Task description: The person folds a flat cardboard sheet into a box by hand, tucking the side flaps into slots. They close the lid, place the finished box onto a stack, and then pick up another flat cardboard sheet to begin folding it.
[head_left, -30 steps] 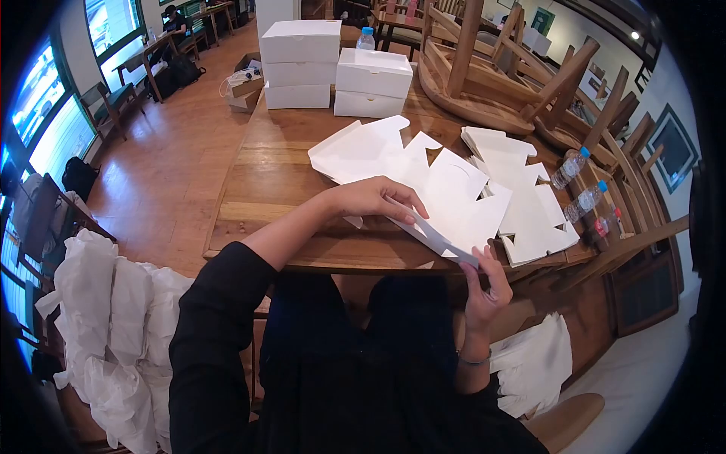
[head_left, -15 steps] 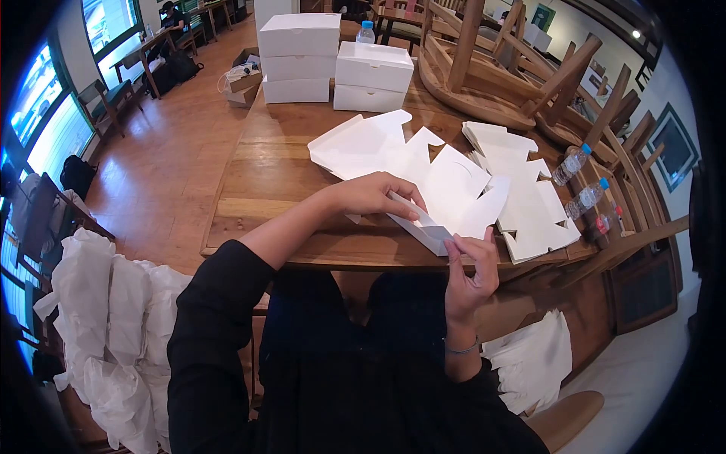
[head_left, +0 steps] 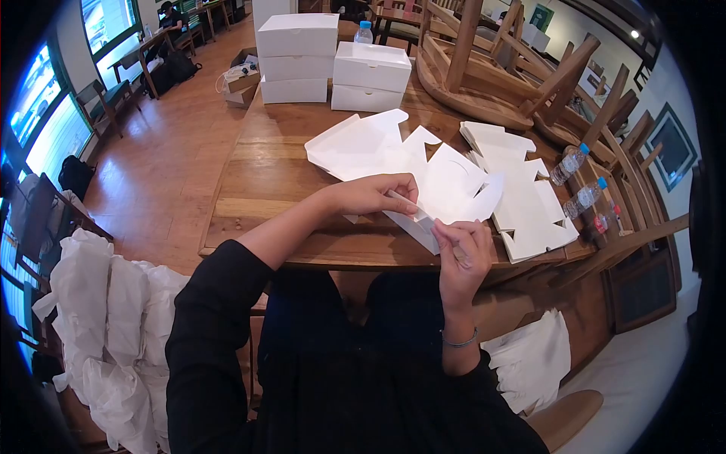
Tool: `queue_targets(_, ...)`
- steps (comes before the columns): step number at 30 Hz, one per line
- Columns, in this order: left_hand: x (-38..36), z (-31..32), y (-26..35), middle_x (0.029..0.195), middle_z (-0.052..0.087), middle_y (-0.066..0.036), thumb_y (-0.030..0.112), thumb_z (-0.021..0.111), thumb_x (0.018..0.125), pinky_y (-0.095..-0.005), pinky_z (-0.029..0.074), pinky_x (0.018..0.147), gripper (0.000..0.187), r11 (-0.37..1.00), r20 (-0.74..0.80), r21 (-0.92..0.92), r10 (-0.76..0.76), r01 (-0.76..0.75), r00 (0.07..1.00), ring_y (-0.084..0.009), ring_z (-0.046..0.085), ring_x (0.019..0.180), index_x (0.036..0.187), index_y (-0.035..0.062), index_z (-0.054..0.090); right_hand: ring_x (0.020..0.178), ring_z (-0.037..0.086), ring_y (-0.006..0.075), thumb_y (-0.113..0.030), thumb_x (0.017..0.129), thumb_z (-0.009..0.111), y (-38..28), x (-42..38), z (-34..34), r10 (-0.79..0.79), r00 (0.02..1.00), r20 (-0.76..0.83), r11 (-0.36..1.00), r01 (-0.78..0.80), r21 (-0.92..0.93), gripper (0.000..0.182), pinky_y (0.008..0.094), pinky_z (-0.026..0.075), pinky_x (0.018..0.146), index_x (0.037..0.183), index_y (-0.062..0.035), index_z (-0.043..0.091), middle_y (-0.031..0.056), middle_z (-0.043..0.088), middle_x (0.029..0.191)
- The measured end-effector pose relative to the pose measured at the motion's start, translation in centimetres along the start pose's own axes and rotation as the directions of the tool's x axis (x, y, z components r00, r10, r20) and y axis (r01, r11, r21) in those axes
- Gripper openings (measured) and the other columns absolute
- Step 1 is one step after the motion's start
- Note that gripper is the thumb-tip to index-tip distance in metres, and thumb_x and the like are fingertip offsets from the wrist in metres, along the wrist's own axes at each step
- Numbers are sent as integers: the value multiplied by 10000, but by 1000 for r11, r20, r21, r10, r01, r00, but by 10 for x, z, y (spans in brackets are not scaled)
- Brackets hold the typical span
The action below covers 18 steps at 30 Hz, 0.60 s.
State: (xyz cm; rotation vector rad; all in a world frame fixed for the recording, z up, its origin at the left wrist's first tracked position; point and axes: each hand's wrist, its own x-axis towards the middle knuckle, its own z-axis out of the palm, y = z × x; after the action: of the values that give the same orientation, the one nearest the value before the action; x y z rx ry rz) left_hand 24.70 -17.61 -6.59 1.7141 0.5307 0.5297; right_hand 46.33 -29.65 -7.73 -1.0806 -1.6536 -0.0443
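A partly folded white cardboard box (head_left: 446,175) lies on the wooden table (head_left: 249,181), its lid part spread out toward the far side. My left hand (head_left: 378,194) reaches across from the left and pinches the near wall of the box between thumb and fingers. On the right, my right hand (head_left: 463,253) grips the near right corner of that wall, with thumb and forefinger on the folded flap. The two hands are a short way apart along the near edge. A stack of flat, unfolded box blanks (head_left: 522,193) lies just right of the box.
Folded white boxes (head_left: 299,57) stand stacked at the back, with a bottle (head_left: 364,32) behind. Water bottles (head_left: 582,198) line the right side near upturned wooden furniture (head_left: 484,83). White bags (head_left: 125,318) sit at lower left, and white sheets (head_left: 533,359) at lower right.
My right hand has moved slightly left and up along the near wall, closer to my left hand. The wall's flap is now folded in more. My left hand has barely moved.
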Motion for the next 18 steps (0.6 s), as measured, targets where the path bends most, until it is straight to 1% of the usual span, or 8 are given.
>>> queue_targets(3,1,-4,-1,1039,667,2,277,675,1044,-283,461,923,200,994,21,81,-81,79,996,-90,586,1019,1079,86,624,940,614,230,-22,856,798,3,0,7,-36,999,32,999,37,-37,173,477,421,1096,1007,-105,808,34,648,910)
queue_targets(6,-1,-5,1,1028,651,15,290,678,1041,-287,459,919,211,990,31,82,-117,114,993,-84,571,1003,1085,89,629,930,615,236,-34,864,791,-1,3,17,-16,1000,15,999,16,-29,166,466,417,1086,1009,-113,808,31,653,909)
queue_targets(8,-1,-9,-3,1051,666,5,314,691,1030,-314,459,961,243,989,47,72,-131,128,990,-102,588,1033,1118,93,641,919,616,234,-53,877,785,-6,6,19,42,999,0,999,-42,-13,162,455,408,1083,1020,-126,808,25,659,895)
queue_targets(9,-1,-10,1,1063,674,0,325,698,1024,-327,459,982,260,989,55,66,-137,134,989,-110,596,1048,1134,95,647,910,616,226,-64,886,780,-4,5,19,16,1000,17,999,-15,-50,162,450,400,1086,1032,-131,807,21,662,886)
queue_targets(12,-19,-31,24,1118,703,-28,370,729,990,-388,449,1068,353,948,0,310,-76,73,997,-153,631,1102,1195,92,657,885,611,207,-93,915,762,8,1,22,-39,998,43,991,44,-129,161,438,375,1096,1063,-141,801,12,667,862)
queue_targets(13,-27,-41,34,1253,696,-68,420,793,915,-441,409,1149,483,911,-19,389,-141,137,990,-214,609,1256,1266,116,658,878,609,202,-100,925,756,9,0,23,-41,999,35,990,45,-134,158,437,368,1101,1072,-140,798,11,667,855)
queue_targets(15,-43,-53,48,1395,627,-79,421,859,829,-465,368,1196,618,879,-28,439,-193,185,981,-230,528,1379,1346,161,643,868,603,197,-107,937,749,10,-2,25,-44,999,21,989,47,-141,151,435,359,1105,1079,-135,792,10,666,849)
queue_targets(18,-55,-63,45,1609,460,-102,452,916,721,-587,223,1258,822,835,42,485,-321,262,946,-321,319,1552,1455,259,599,860,596,196,-107,941,751,11,-2,27,-54,999,3,986,54,-155,139,431,360,1098,1074,-124,787,12,662,848)
